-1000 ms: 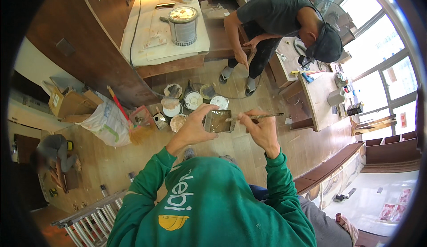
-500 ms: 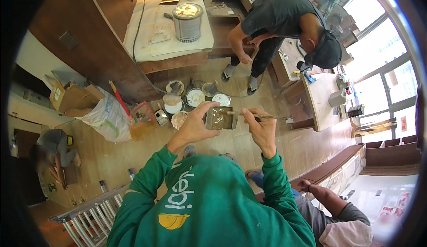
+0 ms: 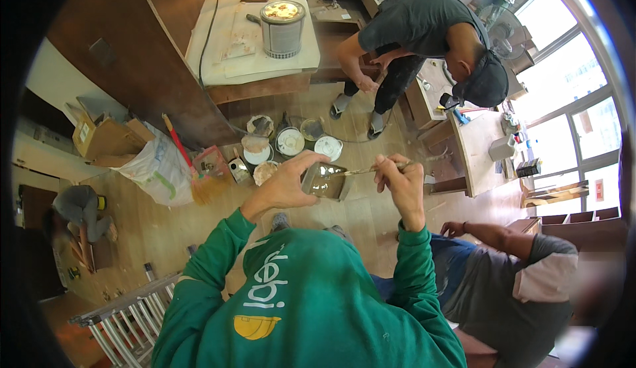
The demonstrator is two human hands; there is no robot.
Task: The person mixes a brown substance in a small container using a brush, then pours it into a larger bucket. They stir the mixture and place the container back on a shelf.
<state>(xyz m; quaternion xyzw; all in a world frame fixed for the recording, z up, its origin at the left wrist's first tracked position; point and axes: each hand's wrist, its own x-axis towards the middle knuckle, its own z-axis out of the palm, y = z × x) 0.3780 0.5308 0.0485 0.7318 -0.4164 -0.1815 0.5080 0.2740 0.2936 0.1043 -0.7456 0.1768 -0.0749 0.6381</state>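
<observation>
Liquid (image 3: 322,184) could slop over the rim if the left hand (image 3: 283,184), curled around the near-left side of the small open box (image 3: 343,188), lets it tilt, or drip off the thin brush (image 3: 362,170) pinched in the right hand (image 3: 403,186) beside it. Between the two grips, the box looks squarish and grey-brown, its contents glossy (whether the brush tip touches them, I cannot tell).

This looks like a room under renovation: a silver metal ladder (image 3: 129,300) at lower left, a grey cylindrical metal can (image 3: 282,38) at upper centre, round white-topped tubs (image 3: 290,141) mid-frame.
</observation>
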